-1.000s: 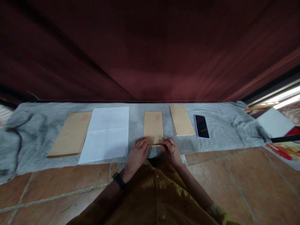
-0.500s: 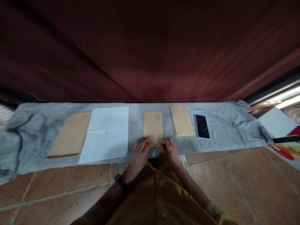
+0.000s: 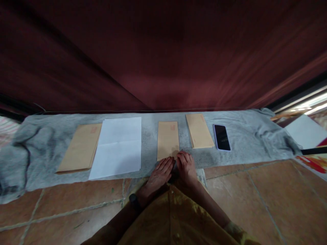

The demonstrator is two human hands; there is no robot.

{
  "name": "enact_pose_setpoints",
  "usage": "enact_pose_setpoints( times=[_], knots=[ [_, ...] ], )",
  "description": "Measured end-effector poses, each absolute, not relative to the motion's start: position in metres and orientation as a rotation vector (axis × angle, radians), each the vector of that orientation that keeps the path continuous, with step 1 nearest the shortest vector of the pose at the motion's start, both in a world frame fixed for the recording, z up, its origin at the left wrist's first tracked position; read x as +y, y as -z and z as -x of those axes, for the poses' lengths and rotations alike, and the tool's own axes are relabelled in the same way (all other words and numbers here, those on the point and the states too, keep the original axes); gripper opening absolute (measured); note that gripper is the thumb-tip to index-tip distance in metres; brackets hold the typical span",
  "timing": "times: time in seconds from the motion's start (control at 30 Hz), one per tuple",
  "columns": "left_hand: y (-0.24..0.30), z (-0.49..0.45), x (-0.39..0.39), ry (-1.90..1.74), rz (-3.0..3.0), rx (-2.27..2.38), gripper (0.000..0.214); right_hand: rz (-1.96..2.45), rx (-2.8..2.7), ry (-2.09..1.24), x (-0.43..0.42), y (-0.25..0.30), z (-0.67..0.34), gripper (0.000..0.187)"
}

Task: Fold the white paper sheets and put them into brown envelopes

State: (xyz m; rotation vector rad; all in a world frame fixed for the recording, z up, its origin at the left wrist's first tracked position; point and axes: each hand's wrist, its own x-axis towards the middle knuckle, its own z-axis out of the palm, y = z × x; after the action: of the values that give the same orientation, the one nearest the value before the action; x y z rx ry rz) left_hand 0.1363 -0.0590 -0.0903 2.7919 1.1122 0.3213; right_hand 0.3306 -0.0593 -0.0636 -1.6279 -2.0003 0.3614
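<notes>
A brown envelope (image 3: 168, 139) with small red print near its top right lies flat on the grey cloth in front of me. My left hand (image 3: 162, 170) rests with flat, outstretched fingers across the envelope's near edge. At its near right corner, my right hand (image 3: 187, 166) has bent fingers closed on the edge; the thumb is hard to see. A dark band (image 3: 134, 201) circles my left wrist.
Left of the envelope lie white paper sheets (image 3: 117, 146) and a stack of brown envelopes (image 3: 80, 146). To the right are more brown envelopes (image 3: 199, 131) and a phone (image 3: 221, 137). The grey cloth (image 3: 250, 136) ends at a dark red curtain (image 3: 163, 81).
My left hand has slid right along the envelope's near edge, its fingers now flatter. My right hand has shifted slightly onto the near right corner. The view has shifted slightly.
</notes>
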Motion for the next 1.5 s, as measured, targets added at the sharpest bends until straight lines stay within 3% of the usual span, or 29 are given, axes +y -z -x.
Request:
enact_pose_setpoints(
  times=[0.17, 0.3, 1.0, 1.23, 1.5],
  knots=[
    [0.090, -0.137, -0.060, -0.302, -2.788, 1.132, 0.052, 1.412, -2.245, -0.391, -0.076, 0.068, -0.333, 0.049],
    [0.086, -0.136, -0.062, -0.360, -2.760, 1.192, 0.057, 1.424, -2.297, -0.319, -0.080, 0.076, -0.336, 0.056],
    [0.073, -0.127, -0.074, -0.296, -2.675, 1.553, 0.055, 1.460, -2.226, -0.193, -0.085, 0.075, -0.346, 0.052],
    [0.076, -0.129, -0.077, -0.154, -2.698, 1.606, 0.066, 1.278, -2.333, -0.162, -0.079, 0.077, -0.309, 0.054],
    [0.089, -0.129, -0.081, -0.260, -2.786, 1.638, 0.070, 1.357, -2.343, -0.048, -0.082, 0.091, -0.312, 0.056]
  ],
)
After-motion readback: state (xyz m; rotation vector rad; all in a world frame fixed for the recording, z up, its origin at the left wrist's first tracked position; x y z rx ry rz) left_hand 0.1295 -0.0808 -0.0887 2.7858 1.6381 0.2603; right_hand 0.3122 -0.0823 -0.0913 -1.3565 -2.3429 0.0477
